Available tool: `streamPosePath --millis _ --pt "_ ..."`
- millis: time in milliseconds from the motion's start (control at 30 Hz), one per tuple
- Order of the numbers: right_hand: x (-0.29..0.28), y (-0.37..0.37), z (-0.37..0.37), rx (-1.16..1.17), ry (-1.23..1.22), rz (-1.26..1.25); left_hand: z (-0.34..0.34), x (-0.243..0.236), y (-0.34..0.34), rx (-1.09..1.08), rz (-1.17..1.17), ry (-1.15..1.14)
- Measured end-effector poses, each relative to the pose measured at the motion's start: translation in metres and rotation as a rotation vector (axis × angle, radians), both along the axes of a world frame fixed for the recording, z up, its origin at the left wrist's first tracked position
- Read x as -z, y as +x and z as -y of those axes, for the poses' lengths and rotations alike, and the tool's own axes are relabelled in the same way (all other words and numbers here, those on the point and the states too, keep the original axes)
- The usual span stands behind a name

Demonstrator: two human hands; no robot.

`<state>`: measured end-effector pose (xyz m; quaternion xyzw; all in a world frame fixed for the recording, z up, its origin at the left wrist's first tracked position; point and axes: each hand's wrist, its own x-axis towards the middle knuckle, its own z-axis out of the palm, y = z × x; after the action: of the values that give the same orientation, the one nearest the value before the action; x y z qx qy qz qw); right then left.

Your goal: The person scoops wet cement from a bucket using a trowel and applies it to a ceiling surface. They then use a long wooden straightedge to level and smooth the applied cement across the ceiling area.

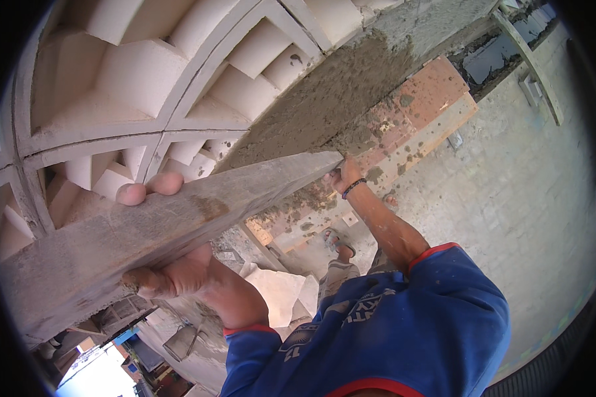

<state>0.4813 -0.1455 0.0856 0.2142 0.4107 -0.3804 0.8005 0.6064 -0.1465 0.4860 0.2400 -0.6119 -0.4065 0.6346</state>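
A long grey plank [238,192] runs slantwise from the lower left to the middle of the head view, one edge close to a wall. My left hand [182,270] grips it from below; two fingertips show over its upper edge and the thumb lies along the lower side. At the plank's narrow-looking far end, my right hand [346,175] is closed on it, a dark bracelet on the wrist. Beyond that end lies a band of wet grey mortar [324,99] on the wall. Whether the plank touches the mortar along its length, I cannot tell.
White openwork blocks [159,86] fill the wall at upper left. Mortar-splattered boards [417,109] lie along the wall's foot, beside a pale floor [483,198]. A curved-looking strip of wood [530,63] rests at upper right. Pale sheets [275,291] lie near my feet.
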Motion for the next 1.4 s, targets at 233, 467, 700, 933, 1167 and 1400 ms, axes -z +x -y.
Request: streamPosePath --millis 233,467,700,933,1167,1400 --pt "-0.007 -0.014 -0.064 -0.704 -0.32 -0.255 -0.049 -0.024 0.031 -0.314 -0.009 0.142" --pt "0.053 -0.082 -0.072 -0.996 -0.521 -0.618 -0.064 0.009 0.066 -0.452 0.03 0.14" --pt "-0.008 -0.027 -0.082 -1.047 -1.449 -1.029 -0.085 0.042 0.082 -0.452 0.047 0.143" --pt "-0.053 0.04 -0.094 -0.964 -1.626 -0.711 -0.115 0.041 0.096 -0.427 0.035 0.205" --pt "0.011 0.058 -0.084 -1.277 -1.601 -0.573 -0.143 0.043 0.109 -0.387 -0.016 0.138" --pt "0.151 0.05 -0.027 -1.86 -1.484 -1.083 -0.174 0.04 0.134 -0.428 -0.061 0.181"
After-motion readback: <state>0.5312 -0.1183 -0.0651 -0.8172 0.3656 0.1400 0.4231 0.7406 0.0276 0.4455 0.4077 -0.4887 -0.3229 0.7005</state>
